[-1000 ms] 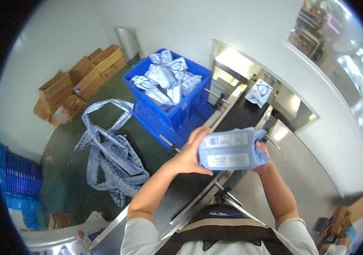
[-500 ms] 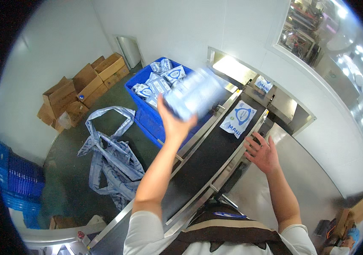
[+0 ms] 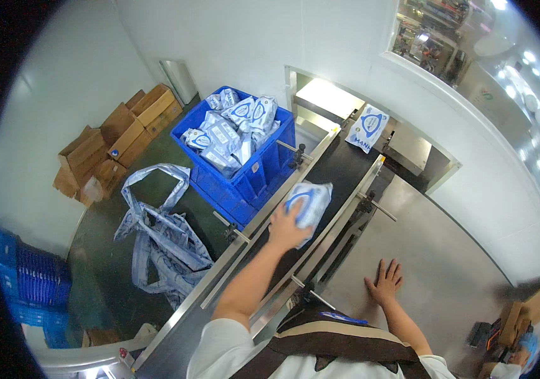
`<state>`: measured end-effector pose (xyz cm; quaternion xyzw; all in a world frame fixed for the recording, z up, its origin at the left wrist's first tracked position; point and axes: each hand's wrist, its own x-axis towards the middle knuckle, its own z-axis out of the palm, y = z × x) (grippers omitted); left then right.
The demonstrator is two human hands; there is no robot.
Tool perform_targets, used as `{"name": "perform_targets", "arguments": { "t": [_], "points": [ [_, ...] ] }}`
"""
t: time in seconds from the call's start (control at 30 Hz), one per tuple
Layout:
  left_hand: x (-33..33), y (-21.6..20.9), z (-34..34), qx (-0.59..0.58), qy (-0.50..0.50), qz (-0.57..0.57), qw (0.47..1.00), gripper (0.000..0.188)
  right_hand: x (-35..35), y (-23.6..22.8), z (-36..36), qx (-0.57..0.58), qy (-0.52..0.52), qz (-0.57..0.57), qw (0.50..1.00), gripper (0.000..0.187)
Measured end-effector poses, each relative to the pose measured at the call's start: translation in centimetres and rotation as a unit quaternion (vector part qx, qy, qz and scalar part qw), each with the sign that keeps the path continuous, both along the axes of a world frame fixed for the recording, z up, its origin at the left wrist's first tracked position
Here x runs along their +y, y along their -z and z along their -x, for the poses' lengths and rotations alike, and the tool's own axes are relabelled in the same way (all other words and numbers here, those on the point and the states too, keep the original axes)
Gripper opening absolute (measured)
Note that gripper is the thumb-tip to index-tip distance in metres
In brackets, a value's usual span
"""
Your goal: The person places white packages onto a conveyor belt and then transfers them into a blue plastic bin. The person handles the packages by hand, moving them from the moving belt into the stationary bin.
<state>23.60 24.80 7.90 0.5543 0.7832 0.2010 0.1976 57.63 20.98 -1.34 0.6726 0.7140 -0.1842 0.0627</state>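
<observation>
Packet [image 3: 315,202], plump and whitish-blue, with blue print

White walls [image 3: 219,38] with a window [image 3: 434,44] border a dark green floor [image 3: 96,252].

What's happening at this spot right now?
A person has their left hand on a blue-and-white pack over the dark conveyor belt; whether the fingers grip it firmly is hard to tell. The right hand lies spread on the metal table. Another pack is farther up, by the wall opening. Beyond the belt, a blue bin holds a heap of similar packs, and crumpled wrapping film lies on the floor.
</observation>
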Motion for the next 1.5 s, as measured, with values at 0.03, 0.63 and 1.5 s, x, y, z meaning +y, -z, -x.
{"name": "perform_targets", "arguments": {
  "t": [0.03, 0.63, 1.5],
  "points": [
    [-0.2, 2.5, 2.6, -0.407, -0.021, -0.067, 0.911, 0.066, -0.1, 0.9, 0.0, 0.006, -0.010, -0.010, 1.000, 0.090],
    [12.7, 1.9, 0.2, 0.021, 0.086, -0.249, 0.964, 0.069, 0.1, -0.9, 0.7, 0.008, -0.003, 0.016, 1.000, 0.086],
    [14.9, 1.3, 6.5, -0.731, -0.193, -0.165, 0.634, 0.073, 0.0, -0.9, 0.7, -0.004, -0.009, 0.013, 1.000, 0.087]
  ]
}}
